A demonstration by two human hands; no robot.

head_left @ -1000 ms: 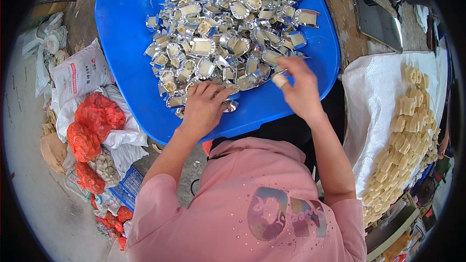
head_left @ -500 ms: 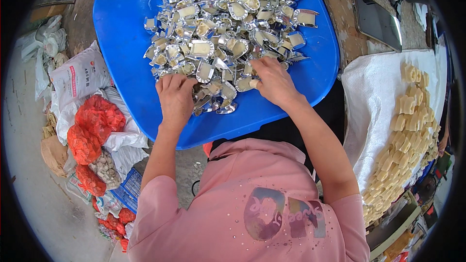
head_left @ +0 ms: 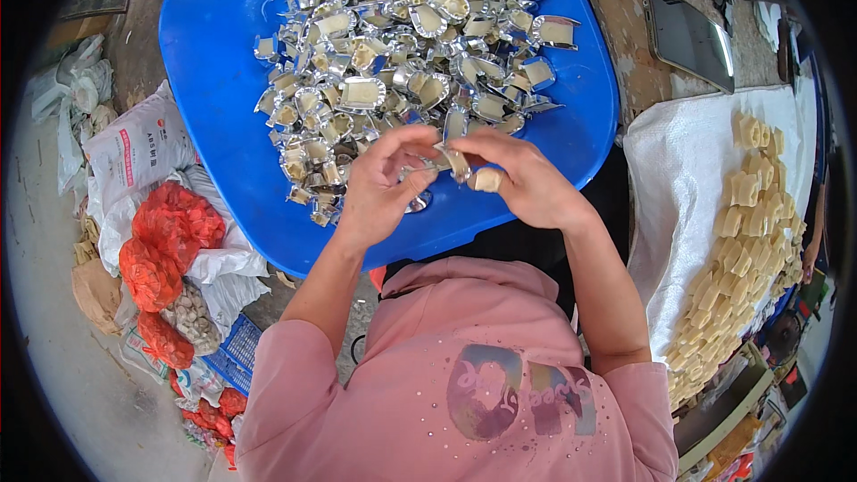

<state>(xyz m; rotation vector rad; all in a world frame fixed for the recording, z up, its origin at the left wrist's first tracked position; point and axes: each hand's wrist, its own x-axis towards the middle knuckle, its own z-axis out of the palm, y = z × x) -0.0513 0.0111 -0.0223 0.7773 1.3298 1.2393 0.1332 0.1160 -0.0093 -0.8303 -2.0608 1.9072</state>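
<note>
A big blue plastic tray (head_left: 214, 80) holds a heap of small silver foil cups (head_left: 393, 45), each with a pale yellow block inside. Over the tray's near edge my left hand (head_left: 379, 187) and my right hand (head_left: 522, 178) meet. Between their fingertips is one foil cup (head_left: 451, 161), pinched from both sides. My right hand also keeps a pale block (head_left: 486, 179) against its palm. Both forearms come up from my pink sleeves at the bottom.
At the right a white woven sack (head_left: 687, 187) carries rows of unwrapped pale blocks (head_left: 741, 250). A dark tablet (head_left: 687, 36) lies at the upper right. Red mesh bags (head_left: 165, 250) and white sacks (head_left: 134, 147) are piled on the floor at the left.
Both hands have lifted off the foil heap and come together near the tray's front edge. They now pinch one foil cup between them, and a pale block shows in my right hand.
</note>
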